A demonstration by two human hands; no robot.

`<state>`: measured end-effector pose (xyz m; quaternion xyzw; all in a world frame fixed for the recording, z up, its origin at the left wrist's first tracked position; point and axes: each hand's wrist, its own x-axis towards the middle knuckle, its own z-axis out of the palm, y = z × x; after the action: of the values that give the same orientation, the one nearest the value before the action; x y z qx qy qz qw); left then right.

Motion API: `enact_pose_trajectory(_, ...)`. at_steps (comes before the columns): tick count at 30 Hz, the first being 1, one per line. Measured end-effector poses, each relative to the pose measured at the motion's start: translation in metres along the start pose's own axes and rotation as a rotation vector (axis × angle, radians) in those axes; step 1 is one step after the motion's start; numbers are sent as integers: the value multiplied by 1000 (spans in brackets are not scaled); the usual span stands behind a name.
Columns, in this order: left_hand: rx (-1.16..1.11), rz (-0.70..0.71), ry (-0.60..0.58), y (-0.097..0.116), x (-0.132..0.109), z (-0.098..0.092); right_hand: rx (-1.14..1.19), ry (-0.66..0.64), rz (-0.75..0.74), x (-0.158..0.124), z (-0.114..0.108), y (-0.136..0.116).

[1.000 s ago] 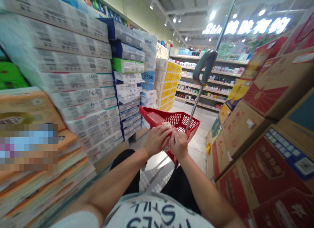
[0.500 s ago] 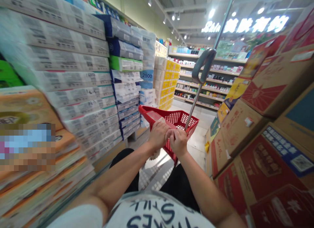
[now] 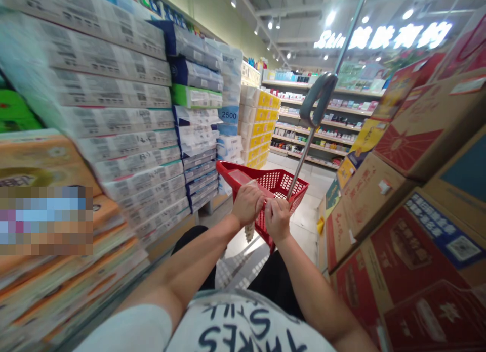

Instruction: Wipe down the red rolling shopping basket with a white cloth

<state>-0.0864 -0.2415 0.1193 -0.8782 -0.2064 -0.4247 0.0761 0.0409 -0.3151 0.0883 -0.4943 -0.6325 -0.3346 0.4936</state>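
Cloth [image 3: 249, 232], mid-frame, seems soft, light, best held bunched; your left grip [image 3: 246, 204] clasps it; your right grip [image 3: 278, 218], at the basket [image 3: 283, 176], you cannot tell.

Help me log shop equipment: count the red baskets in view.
1: the red basket, at the left hand and right hand. Others may be hidden behind stacked goods.
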Motion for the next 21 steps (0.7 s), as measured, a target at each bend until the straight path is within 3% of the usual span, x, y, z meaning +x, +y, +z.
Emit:
enact_pose_trajectory(4,-1,50,-139,-4,11,-3,-43,13,1,2,-1,0)
enact_pose_trajectory(9,-17,35,32,1,-8,-1,-18,-1,-6,3,-2,-1)
enact_pose_trajectory(15,-26,62,-115,0,0,-4,-13,0,14,2,-3,0)
enact_pose_trajectory(18,-34,90,-54,-1,-4,-1,-22,-12,13,2,-3,2)
enact_pose_trajectory(21,-27,24,16,3,-9,2,-37,-16,0,2,-3,4)
